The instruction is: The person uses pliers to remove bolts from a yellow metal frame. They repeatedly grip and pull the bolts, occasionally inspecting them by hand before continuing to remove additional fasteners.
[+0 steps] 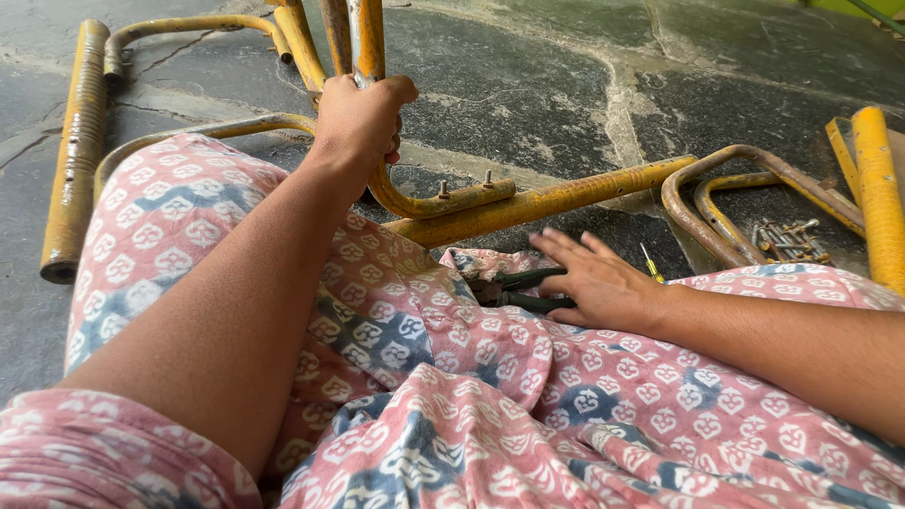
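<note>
Patterned cloth crowds both hands (tubes hemming).

Rusty yellow metal tubes; pink, white-flowered, blue-patched cloth; dark grey stone floor; seemingly dark-green-handled pliers

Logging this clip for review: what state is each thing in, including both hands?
Left hand: closed around the bent yellow tube.
Bent yellow tube: rusty, held upright, two bolts sticking up.
Right hand: open, fingers spread, resting on the pliers.
Pliers: lying on the patterned cloth.
Loose bolts: piled on the floor.
</note>
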